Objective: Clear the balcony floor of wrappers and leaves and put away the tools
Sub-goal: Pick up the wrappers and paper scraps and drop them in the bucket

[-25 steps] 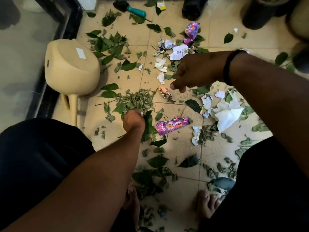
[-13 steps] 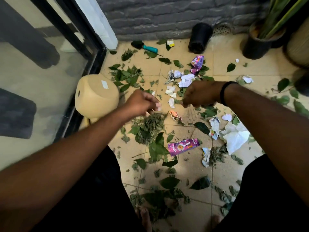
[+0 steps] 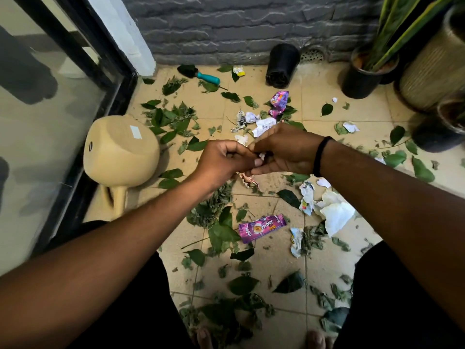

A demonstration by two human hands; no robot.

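Upright, a plant (image 3: 392, 28) in black pot (image 3: 362, 76)

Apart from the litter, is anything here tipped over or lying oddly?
Yes. The beige watering can lies on its side by the glass door, and a black pot is tipped over at the wall. A trowel lies loose among the leaves.

I could not tell what small white scrap (image 3: 261, 155) my two hands pinched between them; their fingers hid most of it. The frame's right edge cut off the ribbed beige planter (image 3: 432, 64).
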